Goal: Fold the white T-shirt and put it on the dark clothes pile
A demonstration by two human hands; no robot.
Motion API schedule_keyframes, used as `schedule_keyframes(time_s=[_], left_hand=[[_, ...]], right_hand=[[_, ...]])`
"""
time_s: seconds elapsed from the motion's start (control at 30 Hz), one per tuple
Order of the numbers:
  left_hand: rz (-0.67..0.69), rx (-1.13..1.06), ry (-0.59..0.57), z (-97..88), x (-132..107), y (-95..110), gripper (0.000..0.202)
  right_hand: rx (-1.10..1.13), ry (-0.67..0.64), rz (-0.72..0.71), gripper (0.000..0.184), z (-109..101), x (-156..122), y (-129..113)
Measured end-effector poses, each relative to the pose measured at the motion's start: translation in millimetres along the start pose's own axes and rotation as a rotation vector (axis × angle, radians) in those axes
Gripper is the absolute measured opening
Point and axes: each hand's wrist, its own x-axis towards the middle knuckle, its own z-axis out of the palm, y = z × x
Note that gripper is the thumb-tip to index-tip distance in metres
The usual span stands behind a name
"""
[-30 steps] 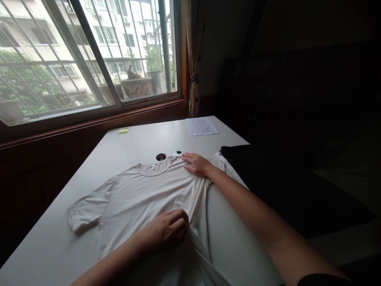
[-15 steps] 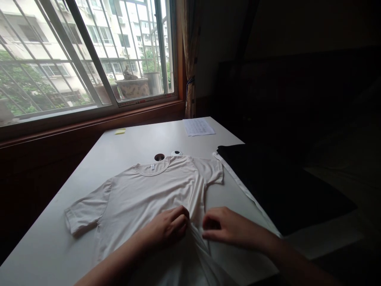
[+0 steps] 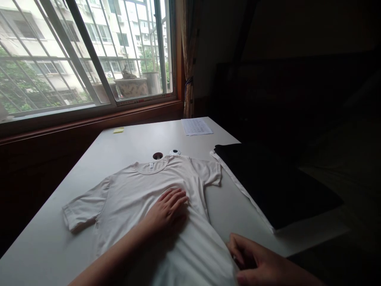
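Observation:
A white short-sleeved T-shirt (image 3: 127,198) lies spread on the white table (image 3: 86,159), its collar facing the window and its front creased. My left hand (image 3: 169,206) rests on the middle of the shirt, palm down with the fingers stretched out. At the lower right, my right hand (image 3: 248,256) grips the shirt's side edge between bent fingers. The cloth is drawn smooth between the two hands. The shirt's bottom hem runs out of view below.
Black cloth with a white edge (image 3: 268,186) lies along the table's right side. Printed sheets (image 3: 196,126) and a yellow sticky note (image 3: 118,130) are at the far end. Beyond the collar are a round hole (image 3: 157,156) and a white ring (image 3: 175,152). A barred window (image 3: 133,51) stands behind.
My left hand has flattened on the shirt from a curled pose. My right hand has moved right and toward me, pulling the shirt's side outward and smoothing its bunched folds.

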Motion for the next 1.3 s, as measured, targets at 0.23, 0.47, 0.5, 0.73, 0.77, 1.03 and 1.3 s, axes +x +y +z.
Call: schedule_keyframes(time_s=[0.23, 0.47, 0.5, 0.73, 0.77, 1.03, 1.3], left_hand=[[0.007, 0.078, -0.165, -9.7, -2.6, -3.7, 0.059], [0.109, 0.032, -0.279, -23.4, -6.5, -0.3, 0.056], [0.119, 0.019, -0.283, -25.6, -6.7, 0.2, 0.055], [-0.139, 0.142, -0.143, -44.8, -34.5, -33.5, 0.047], [-0.219, 0.182, -0.105, -48.1, -47.6, -46.0, 0.046], [-0.659, 0.372, -0.062, -75.2, -193.6, -136.5, 0.054], [-0.688, 0.326, -0.15, -102.0, -217.7, -169.9, 0.056]], right_hand=[[-0.002, -0.053, 0.064, 0.047, -24.0, -11.9, 14.3], [-0.436, 0.298, -0.123, 0.023, -53.1, 36.5, -22.3], [-0.556, 0.403, -0.202, 0.02, -53.2, 50.8, -27.7], [-1.088, 0.753, -0.441, 0.033, -60.5, 135.4, -30.1], [-1.12, 0.754, -0.431, 0.035, -64.6, 140.0, -26.9], [-1.194, 0.753, -0.359, 0.049, -110.2, 149.6, -0.5], [-1.136, 0.72, -0.209, 0.063, -125.3, 178.1, -15.7]])
